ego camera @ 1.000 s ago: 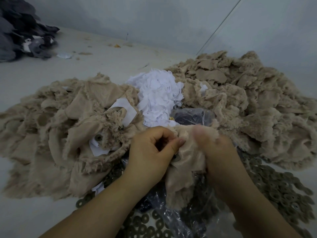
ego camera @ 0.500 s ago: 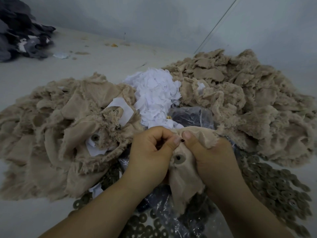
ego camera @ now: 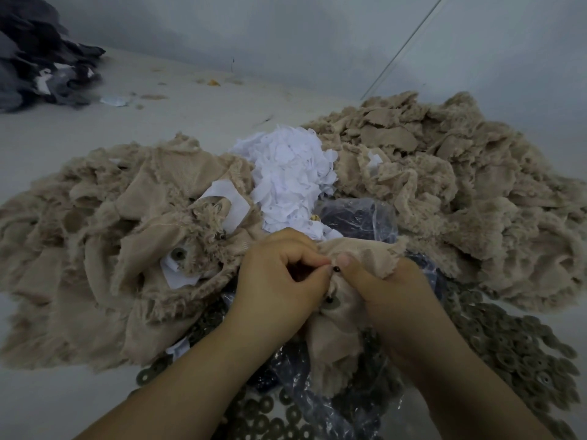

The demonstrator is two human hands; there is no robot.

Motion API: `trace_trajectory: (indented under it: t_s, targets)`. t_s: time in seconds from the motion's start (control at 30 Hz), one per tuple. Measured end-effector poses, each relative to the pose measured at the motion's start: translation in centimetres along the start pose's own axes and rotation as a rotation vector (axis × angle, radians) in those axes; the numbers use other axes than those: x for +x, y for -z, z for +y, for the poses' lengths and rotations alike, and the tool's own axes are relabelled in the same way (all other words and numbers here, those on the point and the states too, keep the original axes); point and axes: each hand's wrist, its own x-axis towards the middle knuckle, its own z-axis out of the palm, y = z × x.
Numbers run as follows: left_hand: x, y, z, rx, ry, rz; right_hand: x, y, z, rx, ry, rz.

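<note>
A: Where's the plush piece (ego camera: 330, 341)?
B: 6 o'clock of the white scraps (ego camera: 292, 176). Left hand (ego camera: 279, 281) and right hand (ego camera: 392, 292) each pinch it at the black stud (ego camera: 336, 268).
A: Handling?
B: Soft, light, floppy; I'd grip beside the stud.

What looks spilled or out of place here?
Washers lie loose across the table around the plastic bag, seemingly spilled. Scraps litter the table's far side. The held fabric piece looks normal.
</note>
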Motion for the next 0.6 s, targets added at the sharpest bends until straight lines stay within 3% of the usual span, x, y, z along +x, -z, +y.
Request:
trace_trajectory:
  t_s: [0.13, 0.27, 0.53, 0.6]
  targets:
    - [0.6, 0.3, 0.3, 0.141, -0.008, -0.061, 0.3, 0.5, -0.1, -0.101, 0.017, 0.056]
    - [2.8, 1.1, 0.5, 0.524, -0.135, -0.003, 0.6, 1.1, -0.7, -0.178, 0.018, 0.12]
    - [8.0, -0.4, 0.5, 0.909, -0.01, -0.423, 0.6, 1.1, -0.8, -0.354, 0.035, 0.167]
    - [8.5, -0.4, 0.4, 0.979, 0.016, -0.457, 0.7, 1.2, -1.1, -0.391, 0.031, 0.187]
